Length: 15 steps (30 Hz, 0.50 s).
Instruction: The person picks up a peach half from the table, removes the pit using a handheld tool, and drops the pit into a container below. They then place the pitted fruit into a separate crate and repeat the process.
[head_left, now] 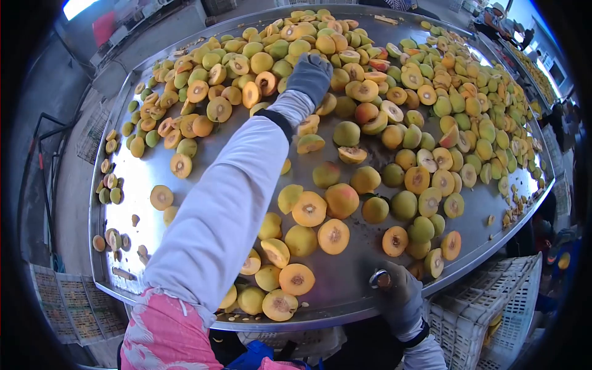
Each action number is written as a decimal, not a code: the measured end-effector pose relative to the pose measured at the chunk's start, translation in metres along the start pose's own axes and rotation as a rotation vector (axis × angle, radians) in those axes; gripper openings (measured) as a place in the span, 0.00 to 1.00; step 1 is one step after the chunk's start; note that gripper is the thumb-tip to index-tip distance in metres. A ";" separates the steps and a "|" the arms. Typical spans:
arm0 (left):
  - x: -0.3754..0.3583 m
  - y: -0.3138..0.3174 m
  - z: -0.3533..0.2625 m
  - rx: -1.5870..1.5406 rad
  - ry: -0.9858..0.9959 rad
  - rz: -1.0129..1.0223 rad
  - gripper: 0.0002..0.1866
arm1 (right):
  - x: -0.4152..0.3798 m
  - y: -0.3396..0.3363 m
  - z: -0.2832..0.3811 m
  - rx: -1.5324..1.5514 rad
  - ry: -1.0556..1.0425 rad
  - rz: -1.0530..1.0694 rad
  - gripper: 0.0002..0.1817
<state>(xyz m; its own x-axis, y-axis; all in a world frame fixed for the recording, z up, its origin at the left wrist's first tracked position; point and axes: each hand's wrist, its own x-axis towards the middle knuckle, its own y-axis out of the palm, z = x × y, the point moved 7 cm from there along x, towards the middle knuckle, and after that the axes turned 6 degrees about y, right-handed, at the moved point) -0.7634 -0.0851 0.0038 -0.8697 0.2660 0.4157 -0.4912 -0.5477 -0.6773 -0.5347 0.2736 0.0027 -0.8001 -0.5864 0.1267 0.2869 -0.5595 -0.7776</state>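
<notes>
My left hand [310, 77], in a grey glove, reaches to the far heap of halved yellow-green fruit [262, 63] on the metal table [246, 161]. Its fingers curl down among the fruit, and whatever they hold is hidden. Near the front edge, my right hand [398, 285], also gloved, is closed round a small tool with a metal ring [380, 279]. Cut halves with brown centres, such as one fruit half [394, 241], lie just above that hand. More halves [296, 279] rest face up left of it.
White plastic crates [481, 308] stand below the table's right front edge, and another crate [74, 302] is at the lower left. A raised rim [102, 185] borders the table. People [493, 18] are at the far right by another fruit-covered table.
</notes>
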 end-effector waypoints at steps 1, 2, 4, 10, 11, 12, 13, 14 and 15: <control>0.017 0.132 -0.002 -0.078 -0.345 0.050 0.17 | 0.000 0.000 0.000 0.000 -0.019 -0.009 0.18; 0.019 0.127 -0.007 -0.083 -0.338 0.056 0.17 | 0.000 0.001 -0.002 0.002 -0.010 -0.005 0.18; 0.016 0.084 -0.002 0.003 -0.337 0.286 0.17 | -0.001 0.001 -0.003 0.061 0.024 0.020 0.19; -0.062 -0.029 -0.023 -0.753 -0.096 0.501 0.16 | -0.002 -0.005 0.002 0.018 -0.055 -0.032 0.19; -0.082 -0.055 -0.039 -0.801 0.022 0.453 0.15 | -0.003 -0.005 0.002 0.016 -0.051 -0.051 0.18; -0.104 -0.083 -0.054 -0.850 0.138 0.409 0.13 | -0.003 -0.006 0.001 0.022 -0.045 -0.053 0.18; -0.125 -0.097 -0.063 -0.860 0.197 0.507 0.17 | -0.003 -0.006 0.001 0.030 -0.038 -0.053 0.17; -0.137 -0.105 -0.066 -0.866 0.253 0.601 0.20 | -0.003 -0.006 -0.001 0.037 -0.035 -0.057 0.17; -0.135 -0.112 -0.056 -0.859 0.253 0.600 0.20 | -0.003 -0.007 -0.001 0.041 -0.039 -0.061 0.17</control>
<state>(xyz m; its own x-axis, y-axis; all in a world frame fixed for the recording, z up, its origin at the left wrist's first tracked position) -0.5940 -0.0151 -0.0106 -0.9158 0.3500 -0.1972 0.2356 0.0705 -0.9693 -0.5350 0.2803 0.0073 -0.7959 -0.5723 0.1974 0.2601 -0.6178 -0.7421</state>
